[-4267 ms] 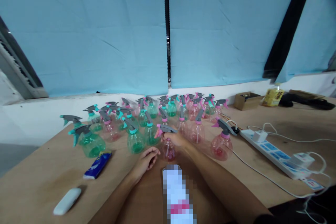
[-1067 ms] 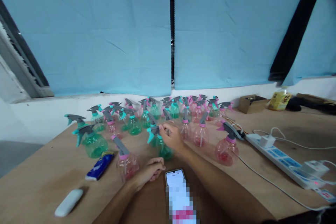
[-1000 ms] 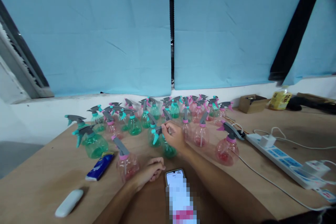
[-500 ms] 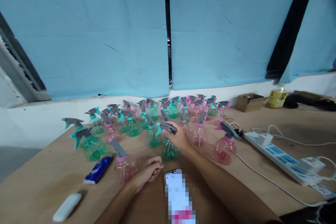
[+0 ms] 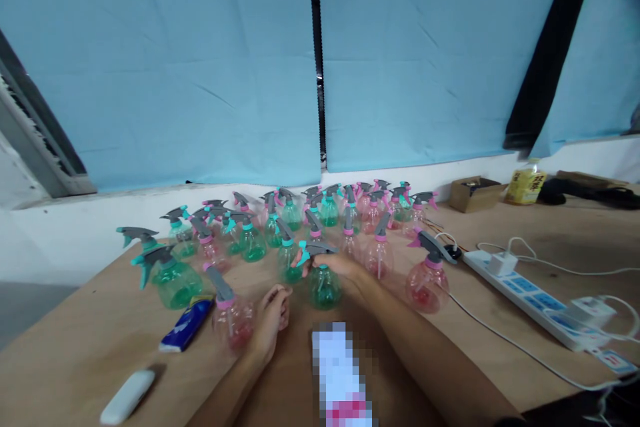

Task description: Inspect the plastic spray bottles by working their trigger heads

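The right hand (image 5: 336, 264) grips a round green plastic spray bottle (image 5: 325, 291). The left hand (image 5: 275, 307) is a loose, empty fist.

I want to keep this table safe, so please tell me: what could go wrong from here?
The right hand grips a green spray bottle near the phone; any liquid inside might drip onto it. The left hand is beside a pink spray bottle and could knock it over. The white power strip has plugs inserted, so a spill there might be dangerous.
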`<action>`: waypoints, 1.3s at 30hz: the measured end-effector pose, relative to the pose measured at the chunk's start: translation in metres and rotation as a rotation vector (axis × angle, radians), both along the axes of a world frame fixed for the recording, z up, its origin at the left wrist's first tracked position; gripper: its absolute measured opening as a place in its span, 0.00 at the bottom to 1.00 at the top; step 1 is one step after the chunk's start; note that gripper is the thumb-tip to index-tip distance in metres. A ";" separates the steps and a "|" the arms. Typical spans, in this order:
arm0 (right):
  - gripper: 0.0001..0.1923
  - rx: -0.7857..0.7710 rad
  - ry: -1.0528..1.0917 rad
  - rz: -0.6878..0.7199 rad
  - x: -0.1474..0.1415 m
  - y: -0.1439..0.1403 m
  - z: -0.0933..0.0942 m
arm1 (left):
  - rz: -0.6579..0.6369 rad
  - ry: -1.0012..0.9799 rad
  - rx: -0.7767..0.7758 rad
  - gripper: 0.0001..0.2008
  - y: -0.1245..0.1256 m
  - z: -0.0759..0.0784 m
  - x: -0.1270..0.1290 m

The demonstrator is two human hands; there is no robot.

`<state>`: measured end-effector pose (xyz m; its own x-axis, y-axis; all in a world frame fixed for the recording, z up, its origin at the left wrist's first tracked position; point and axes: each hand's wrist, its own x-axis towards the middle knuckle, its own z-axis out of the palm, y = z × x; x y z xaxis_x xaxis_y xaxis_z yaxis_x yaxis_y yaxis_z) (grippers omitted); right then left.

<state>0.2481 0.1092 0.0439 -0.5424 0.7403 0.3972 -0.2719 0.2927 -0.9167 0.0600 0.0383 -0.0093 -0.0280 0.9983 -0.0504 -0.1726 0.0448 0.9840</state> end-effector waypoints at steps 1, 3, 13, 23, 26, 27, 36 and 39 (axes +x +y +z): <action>0.11 -0.005 -0.002 -0.005 -0.001 -0.001 -0.001 | 0.025 -0.021 0.007 0.16 0.001 0.000 -0.001; 0.10 -0.014 0.000 -0.022 -0.002 -0.003 -0.001 | 0.066 -0.070 0.018 0.17 0.003 0.000 -0.004; 0.08 -0.034 0.004 -0.036 -0.002 0.002 -0.005 | 0.096 -0.136 0.003 0.18 0.005 0.001 -0.006; 0.10 0.000 0.059 -0.085 -0.006 0.002 -0.009 | -0.036 0.015 -0.009 0.19 0.001 0.003 -0.002; 0.10 0.034 0.042 -0.090 -0.006 0.003 -0.010 | -0.052 0.045 -0.009 0.19 0.002 0.002 -0.002; 0.10 0.041 0.038 -0.089 -0.006 0.003 -0.011 | -0.058 0.059 -0.005 0.19 0.002 0.001 -0.003; 0.11 -0.029 -0.008 -0.147 -0.009 0.003 -0.011 | -0.089 0.099 0.002 0.20 0.001 0.001 -0.001; 0.10 -0.009 -0.036 -0.158 -0.008 0.002 -0.010 | -0.085 0.097 0.006 0.19 0.000 0.002 -0.001</action>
<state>0.2401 0.1116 0.0340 -0.4327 0.8207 0.3730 -0.1902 0.3214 -0.9277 0.0592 0.0386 -0.0070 0.0526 0.9976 -0.0455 -0.0725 0.0492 0.9962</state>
